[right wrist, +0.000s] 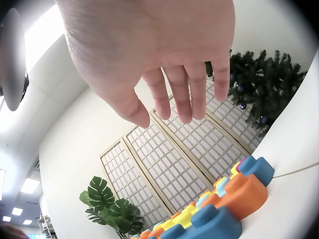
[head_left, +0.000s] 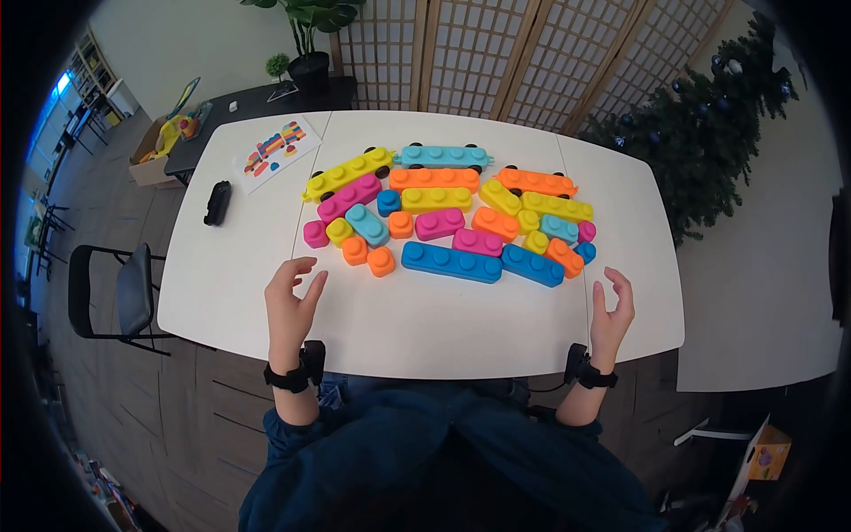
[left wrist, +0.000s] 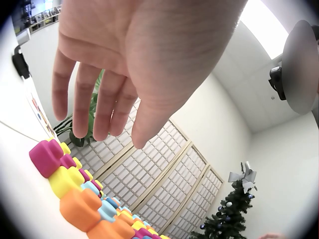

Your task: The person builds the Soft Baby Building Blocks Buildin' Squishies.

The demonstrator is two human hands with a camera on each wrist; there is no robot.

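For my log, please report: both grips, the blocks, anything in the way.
Left grip and right grip open, empty. Blocks grouped on white table, neither grip touching. Nothing seen blocking.

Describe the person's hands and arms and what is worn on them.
The left hand and right hand are bare, with no gloves or rings visible. Each wrist wears a black strap with a black camera. Dark blue sleeves end partway up the forearms.

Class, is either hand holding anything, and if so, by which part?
Nothing is held: the left hand and the right hand are both empty, apart from the toy building blocks.
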